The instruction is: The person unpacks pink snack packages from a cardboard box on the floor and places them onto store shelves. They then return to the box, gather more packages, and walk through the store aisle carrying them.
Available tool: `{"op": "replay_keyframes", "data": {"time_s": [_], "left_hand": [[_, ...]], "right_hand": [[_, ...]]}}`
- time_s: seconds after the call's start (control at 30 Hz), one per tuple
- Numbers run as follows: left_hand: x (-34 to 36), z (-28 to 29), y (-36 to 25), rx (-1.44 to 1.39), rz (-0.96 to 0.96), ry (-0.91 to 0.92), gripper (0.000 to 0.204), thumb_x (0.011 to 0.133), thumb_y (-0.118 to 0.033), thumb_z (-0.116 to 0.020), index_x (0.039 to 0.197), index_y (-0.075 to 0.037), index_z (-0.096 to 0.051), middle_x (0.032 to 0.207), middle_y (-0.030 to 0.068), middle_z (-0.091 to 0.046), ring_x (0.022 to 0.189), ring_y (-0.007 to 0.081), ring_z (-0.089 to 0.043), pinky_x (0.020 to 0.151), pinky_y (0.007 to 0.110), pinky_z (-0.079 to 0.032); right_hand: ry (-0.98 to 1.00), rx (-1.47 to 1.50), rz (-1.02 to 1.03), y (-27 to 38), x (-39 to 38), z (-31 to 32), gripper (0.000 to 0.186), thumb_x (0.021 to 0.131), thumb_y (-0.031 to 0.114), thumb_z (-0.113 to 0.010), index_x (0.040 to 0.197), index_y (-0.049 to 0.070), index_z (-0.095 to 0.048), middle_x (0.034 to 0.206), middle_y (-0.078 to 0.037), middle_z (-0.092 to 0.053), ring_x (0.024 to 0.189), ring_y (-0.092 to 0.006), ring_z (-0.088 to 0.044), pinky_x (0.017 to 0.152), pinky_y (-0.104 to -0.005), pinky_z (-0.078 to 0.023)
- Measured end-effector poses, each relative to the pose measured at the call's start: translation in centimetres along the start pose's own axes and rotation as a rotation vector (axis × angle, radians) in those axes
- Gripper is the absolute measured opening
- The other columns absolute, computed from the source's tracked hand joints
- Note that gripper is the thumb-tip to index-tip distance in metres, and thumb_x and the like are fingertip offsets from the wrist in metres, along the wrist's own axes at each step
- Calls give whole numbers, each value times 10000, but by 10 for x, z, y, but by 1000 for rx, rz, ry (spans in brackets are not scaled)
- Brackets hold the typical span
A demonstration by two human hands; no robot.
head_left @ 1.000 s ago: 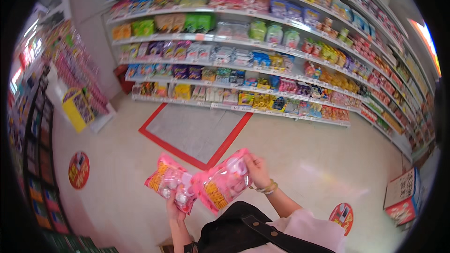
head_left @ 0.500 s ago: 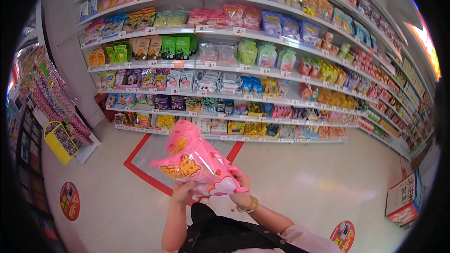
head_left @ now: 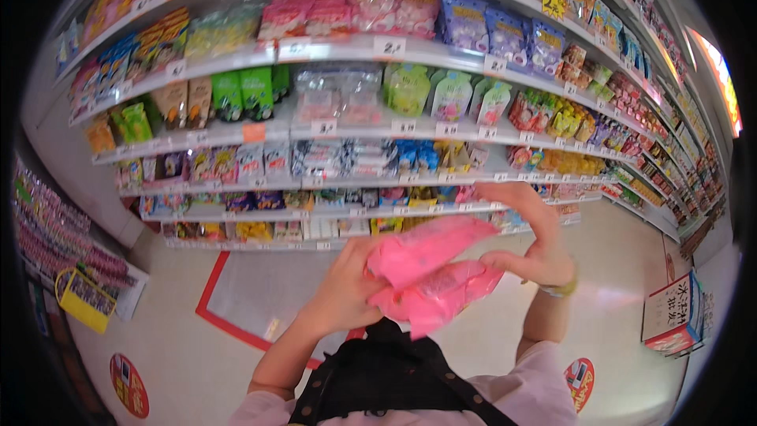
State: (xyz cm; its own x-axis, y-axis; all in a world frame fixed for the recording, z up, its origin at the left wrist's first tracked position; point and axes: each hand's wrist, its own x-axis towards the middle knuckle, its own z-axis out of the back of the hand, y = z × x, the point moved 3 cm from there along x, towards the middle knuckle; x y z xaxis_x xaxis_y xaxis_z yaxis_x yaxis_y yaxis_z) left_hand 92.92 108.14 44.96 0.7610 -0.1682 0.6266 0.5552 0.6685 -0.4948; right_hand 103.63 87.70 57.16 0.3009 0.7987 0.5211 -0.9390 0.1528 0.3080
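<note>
My left hand (head_left: pixel 343 288) is closed on the left end of glossy pink snack bags (head_left: pixel 434 268) in front of my chest. The pink packaging shows as an upper and a lower part with a gap between them; blur keeps me from telling whether this is two bags or one folded over. At its right side my right hand (head_left: pixel 536 241) is open, fingers curved and apart, thumb close to the bag's edge. A band circles my right wrist.
Shelves (head_left: pixel 315 134) of bagged snacks and sweets curve across the front and right. On the left hang pink strips of small packets (head_left: pixel 67 229), with a yellow basket (head_left: pixel 87 300) below. A printed box (head_left: pixel 670 312) stands at the right.
Both hands and the pink packaging have moved up and right, closer to the shelves. My right hand has let go and spread its fingers. The packaging has turned, and the shelves look nearer.
</note>
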Motion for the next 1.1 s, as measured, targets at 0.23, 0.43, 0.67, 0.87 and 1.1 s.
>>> {"op": "replay_keyframes", "data": {"time_s": [0.23, 0.43, 0.67, 0.87, 1.1], "left_hand": [[124, 12, 77, 254, -101, -171, 239, 496, -147, -700, 705, -65, -617, 1178, 130, -492, 990, 335, -460, 833, 432, -394], [207, 68, 145, 516, -81, -444, 285, 557, -152, -715, 810, -54, -626, 1198, 176, -491, 1055, 347, -487, 880, 436, -396], [237, 134, 238, -238, 271, -839, 413, 714, -13, -691, 1080, 31, -504, 1055, 101, -579, 855, 183, -604, 761, 298, -484], [293, 162, 295, -208, 142, -771, 559, 726, 17, -680, 1191, 2, -371, 1053, 92, -548, 939, 157, -561, 828, 281, -456], [369, 136, 335, -286, 24, -563, 711, 762, -42, -668, 1282, -8, -184, 1157, 186, -470, 1040, 198, -524, 838, 297, -454]], "right_hand": [[94, -495, 230, -82, 118, -20, 290, 644, 108, -587, 923, 26, -588, 681, -59, -573, 576, -230, -600, 448, -334, -451], [-93, -556, 233, -191, 240, -11, 116, 606, 54, -570, 718, 57, -540, 666, -89, -566, 596, -309, -573, 488, -408, -431], [32, -718, 143, -314, 371, 38, 109, 663, 45, -555, 757, 64, -608, 733, -122, -609, 748, -305, -590, 651, -412, -466], [-58, -1101, 85, -388, 425, -23, 218, 690, 66, -553, 897, 93, -616, 796, -109, -636, 856, -270, -592, 777, -398, -456], [-481, -1282, -54, -452, 453, -27, 323, 784, 129, -475, 1070, 34, -590, 1105, -151, -570, 1047, -297, -528, 917, -417, -385]]}}
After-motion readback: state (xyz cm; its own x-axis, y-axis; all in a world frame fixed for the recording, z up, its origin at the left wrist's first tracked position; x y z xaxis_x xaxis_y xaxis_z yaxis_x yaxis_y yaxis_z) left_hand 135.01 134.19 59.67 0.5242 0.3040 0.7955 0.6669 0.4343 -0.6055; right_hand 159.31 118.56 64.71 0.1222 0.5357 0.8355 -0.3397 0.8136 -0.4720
